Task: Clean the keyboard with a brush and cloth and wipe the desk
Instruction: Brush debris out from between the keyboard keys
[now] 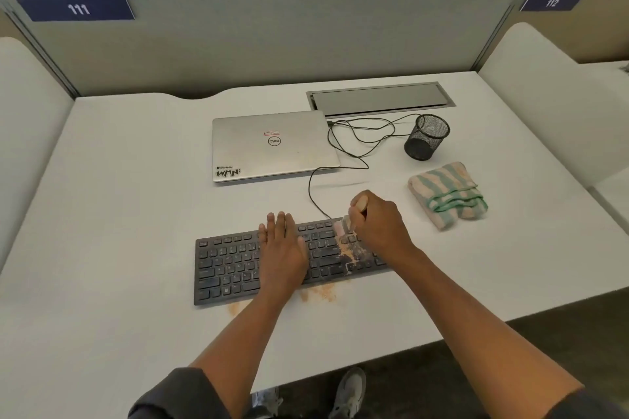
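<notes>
A dark keyboard lies on the white desk, with orange-tan dust over its right-hand keys and on the desk along its front edge. My left hand lies flat on the middle of the keyboard, fingers straight. My right hand grips a small brush whose bristles touch the keys near the top right. A folded cloth with peach and green stripes rests on the desk to the right of the keyboard.
A shut silver laptop lies behind the keyboard, and the keyboard's black cable loops beside it. A black mesh pen cup stands at the back right, near a grey cable hatch. Grey partitions enclose the desk.
</notes>
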Tool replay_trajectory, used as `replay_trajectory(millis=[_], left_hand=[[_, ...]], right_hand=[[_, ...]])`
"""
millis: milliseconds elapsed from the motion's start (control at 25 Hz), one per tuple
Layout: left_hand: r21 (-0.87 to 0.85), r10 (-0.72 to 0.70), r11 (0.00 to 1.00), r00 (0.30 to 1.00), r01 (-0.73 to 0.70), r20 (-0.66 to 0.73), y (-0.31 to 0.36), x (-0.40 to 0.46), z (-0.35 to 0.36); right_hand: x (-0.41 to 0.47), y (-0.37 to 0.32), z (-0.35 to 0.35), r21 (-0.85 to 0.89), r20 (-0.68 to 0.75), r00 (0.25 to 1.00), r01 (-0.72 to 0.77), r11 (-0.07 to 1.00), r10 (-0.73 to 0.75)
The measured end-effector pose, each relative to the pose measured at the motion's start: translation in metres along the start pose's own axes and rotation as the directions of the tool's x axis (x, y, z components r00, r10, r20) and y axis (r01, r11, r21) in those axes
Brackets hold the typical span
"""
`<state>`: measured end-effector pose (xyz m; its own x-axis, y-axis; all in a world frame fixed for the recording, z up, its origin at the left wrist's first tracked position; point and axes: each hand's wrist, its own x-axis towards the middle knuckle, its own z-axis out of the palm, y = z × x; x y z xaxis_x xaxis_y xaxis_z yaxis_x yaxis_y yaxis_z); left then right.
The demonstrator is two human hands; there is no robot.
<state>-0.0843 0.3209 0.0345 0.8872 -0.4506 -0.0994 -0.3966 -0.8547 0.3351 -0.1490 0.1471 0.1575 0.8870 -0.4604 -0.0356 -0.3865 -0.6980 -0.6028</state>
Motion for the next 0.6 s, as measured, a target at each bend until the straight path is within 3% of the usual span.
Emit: replay_trajectory(millis=[80, 200, 440, 600], left_hand=[[-0.024, -0.050, 0.999, 0.999, 0.049, -0.014, 0.006, 0.002, 0.003], [0.000, -0.076, 0.997, 0.996, 0.076, -0.057, 0.009, 0.001, 0.006], [0.031, -0.069, 0.997, 0.990, 0.073, -0.121, 0.011, 0.001, 0.012], [0.030, -0.068, 0.997, 0.989, 0.073, -0.133, 0.010, 0.001, 0.013]], right_hand=[[0.010, 0.001, -0.004, -0.025, 0.021, 0.996, 0.093, 0.995, -0.092], [0.016, 0.004, -0.004, 0.027, 0.198, 0.970, 0.140, 0.990, -0.143], [0.006, 0.027, -0.015, 0.006, 0.419, 0.875, 0.263, 0.965, -0.241], [0.011, 0.024, -0.021, 0.068, 0.332, 0.881, 0.335, 0.940, -0.338]])
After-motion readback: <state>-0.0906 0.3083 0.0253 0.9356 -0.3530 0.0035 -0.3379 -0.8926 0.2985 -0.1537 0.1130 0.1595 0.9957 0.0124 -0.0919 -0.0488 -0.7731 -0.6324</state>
